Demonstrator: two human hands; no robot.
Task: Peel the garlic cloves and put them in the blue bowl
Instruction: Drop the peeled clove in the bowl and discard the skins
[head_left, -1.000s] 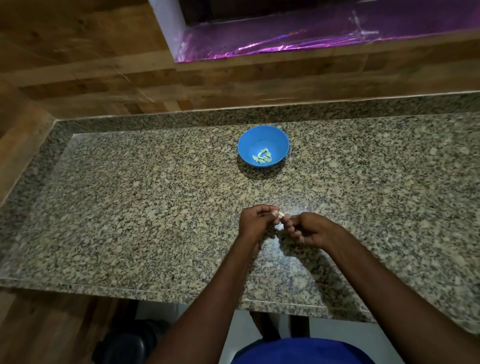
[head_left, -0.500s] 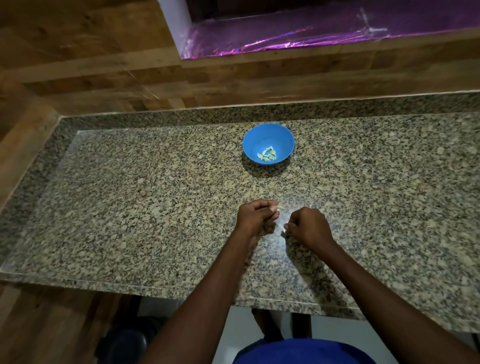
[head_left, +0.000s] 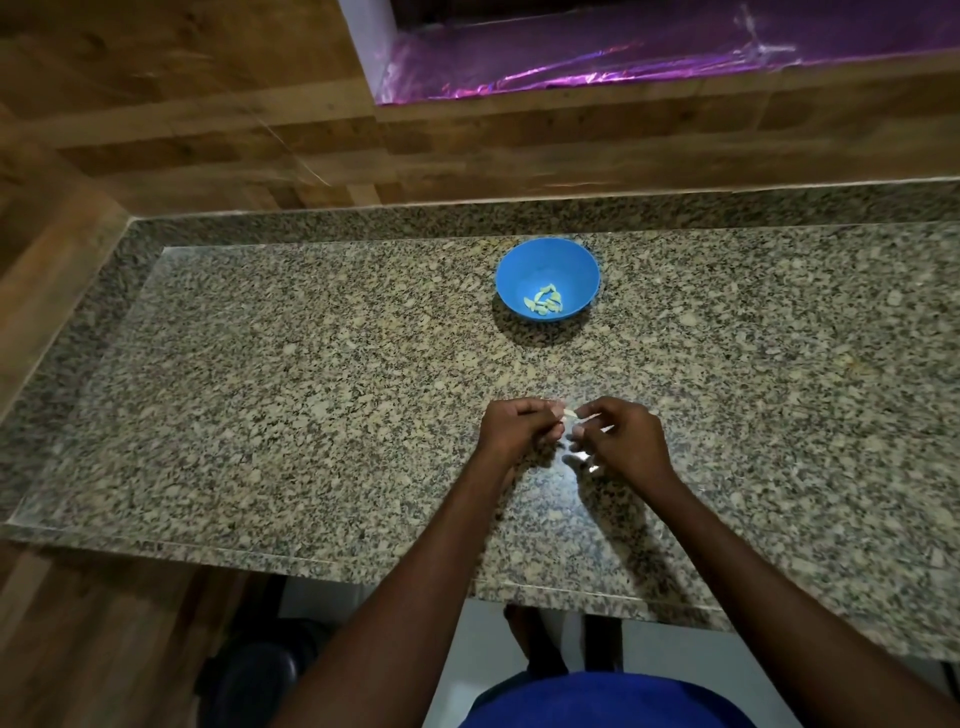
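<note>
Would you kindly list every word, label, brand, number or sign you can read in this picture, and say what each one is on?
None: no readable text shows anywhere in the head view.
The blue bowl is plain, with no print or logo.
The granite counter, the wood wall and the purple foil carry no lettering.
The blue garment at the bottom edge shows no mark.

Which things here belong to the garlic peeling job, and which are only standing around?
Job: garlic clove pinched between left hand and right hand; blue bowl; peeled cloves inside it.
Around: granite counter; purple foil.
</note>
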